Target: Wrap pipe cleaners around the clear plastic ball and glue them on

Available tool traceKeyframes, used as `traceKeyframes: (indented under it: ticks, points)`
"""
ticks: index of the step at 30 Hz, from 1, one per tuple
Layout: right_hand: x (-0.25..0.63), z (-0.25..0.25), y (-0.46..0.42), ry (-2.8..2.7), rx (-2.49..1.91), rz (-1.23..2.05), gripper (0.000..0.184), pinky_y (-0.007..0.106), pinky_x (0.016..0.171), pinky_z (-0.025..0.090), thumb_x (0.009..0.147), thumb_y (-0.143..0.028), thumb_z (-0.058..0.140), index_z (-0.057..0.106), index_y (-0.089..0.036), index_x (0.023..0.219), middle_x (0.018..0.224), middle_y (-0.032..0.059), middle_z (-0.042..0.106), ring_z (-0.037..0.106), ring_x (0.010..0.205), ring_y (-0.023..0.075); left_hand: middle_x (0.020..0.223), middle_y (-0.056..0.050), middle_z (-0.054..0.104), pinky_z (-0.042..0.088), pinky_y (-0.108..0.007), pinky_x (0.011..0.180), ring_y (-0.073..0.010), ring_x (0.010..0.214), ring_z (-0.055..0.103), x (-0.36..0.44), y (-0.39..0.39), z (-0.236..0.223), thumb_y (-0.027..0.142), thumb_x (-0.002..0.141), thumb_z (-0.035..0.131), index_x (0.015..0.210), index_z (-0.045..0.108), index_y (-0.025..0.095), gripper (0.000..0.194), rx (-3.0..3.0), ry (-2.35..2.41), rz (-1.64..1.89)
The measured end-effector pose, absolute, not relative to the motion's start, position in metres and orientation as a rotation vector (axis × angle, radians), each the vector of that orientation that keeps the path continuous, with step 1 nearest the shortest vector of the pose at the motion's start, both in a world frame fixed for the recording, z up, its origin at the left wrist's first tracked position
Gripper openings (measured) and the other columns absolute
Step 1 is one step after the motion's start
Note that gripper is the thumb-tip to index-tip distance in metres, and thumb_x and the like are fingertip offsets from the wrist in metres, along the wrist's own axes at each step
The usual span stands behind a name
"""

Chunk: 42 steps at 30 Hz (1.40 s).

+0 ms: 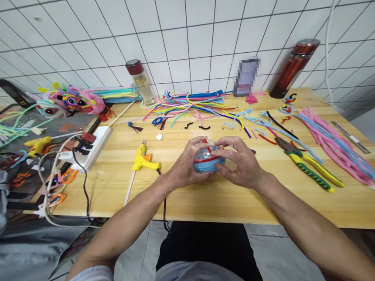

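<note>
My left hand (192,161) is clamped round the left side of the ball (206,165), blue below with red strips and a clear top. My right hand (238,162) closes on its other side, thumb low and fingers on top, so my fingers hide part of it. The ball is over the table (209,200), near its front edge; whether it touches the wood I cannot tell.

Left of my left hand lies the yellow glue gun (143,159), its black cord (165,214) passing beneath my forearm. Beyond the ball are a white disc (159,137) and two short dark pieces (204,127), then a tangle of coloured stems (197,101).

To the right, the open pliers (291,151) lie between my right forearm and a pink and blue bundle (339,147); a slim metal tool (350,137) is beside that.

Along the wall stand a glass bottle (143,89), a blurred-out upright panel (247,77) and a red flask (294,69). Farther left are the power strip (93,151), fuzzy colourful figures (72,102) and a person's grey clothing (22,246).
</note>
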State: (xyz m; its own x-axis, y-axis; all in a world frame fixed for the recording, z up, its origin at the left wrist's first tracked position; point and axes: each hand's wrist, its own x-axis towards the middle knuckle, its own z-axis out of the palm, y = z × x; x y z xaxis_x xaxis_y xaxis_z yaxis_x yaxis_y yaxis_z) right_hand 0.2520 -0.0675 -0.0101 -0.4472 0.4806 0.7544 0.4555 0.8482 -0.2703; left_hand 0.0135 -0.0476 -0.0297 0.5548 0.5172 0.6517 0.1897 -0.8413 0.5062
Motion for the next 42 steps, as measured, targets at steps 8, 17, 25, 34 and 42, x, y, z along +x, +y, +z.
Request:
traceKeyframes:
  ticks: [8, 17, 25, 34, 42]
  points:
    - [0.249, -0.010, -0.068, -2.097, -0.660, 0.065, 0.032, 0.048, 0.095, 0.060, 0.097, -0.027, 0.066, 0.067, -0.032, 0.129, 0.130, 0.0105, 0.066, 0.066, 0.117, 0.0271, 0.146, -0.020, 0.051, 0.051, -0.060, 0.114, -0.0358, 0.146, 0.050, 0.015, -0.048, -0.029, 0.033, 0.082, 0.086, 0.152, 0.037, 0.027, 0.086, 2.420, 0.550, 1.232]
    - [0.249, -0.011, -0.068, -2.123, -0.687, 0.051, 0.028, 0.048, 0.094, 0.061, 0.097, -0.028, 0.065, 0.068, -0.031, 0.125, 0.130, 0.0108, 0.066, 0.067, 0.117, 0.0277, 0.147, -0.019, 0.050, 0.051, -0.060, 0.114, -0.0362, 0.146, 0.051, 0.014, -0.047, -0.031, 0.035, 0.081, 0.087, 0.151, 0.037, 0.028, 0.086, 2.412, 0.573, 1.197]
    - [0.249, -0.011, -0.068, -2.128, -0.684, 0.011, 0.026, 0.048, 0.093, 0.061, 0.096, -0.027, 0.066, 0.068, -0.030, 0.121, 0.130, 0.0116, 0.066, 0.067, 0.116, 0.0273, 0.146, -0.019, 0.051, 0.051, -0.058, 0.114, -0.0354, 0.145, 0.051, 0.015, -0.047, -0.032, 0.038, 0.081, 0.088, 0.150, 0.040, 0.027, 0.085, 2.395, 0.567, 1.208]
    - [0.249, -0.014, -0.067, -2.099, -0.631, -0.020, 0.023, 0.046, 0.094, 0.059, 0.094, -0.023, 0.068, 0.072, -0.030, 0.116, 0.130, 0.0107, 0.066, 0.066, 0.117, 0.0267, 0.146, -0.019, 0.052, 0.051, -0.059, 0.114, -0.0368, 0.145, 0.051, 0.015, -0.047, -0.035, 0.037, 0.081, 0.087, 0.148, 0.042, 0.026, 0.082, 2.367, 0.560, 1.180]
    - [0.247, -0.016, -0.066, -2.117, -0.627, -0.299, 0.024, 0.044, 0.091, 0.059, 0.094, -0.024, 0.070, 0.068, -0.028, 0.118, 0.126, 0.0122, 0.069, 0.067, 0.115, 0.0273, 0.143, -0.018, 0.052, 0.049, -0.059, 0.115, -0.0367, 0.144, 0.051, 0.015, -0.043, -0.040, 0.034, 0.081, 0.087, 0.148, 0.041, 0.027, 0.081, 2.358, 0.581, 1.204]
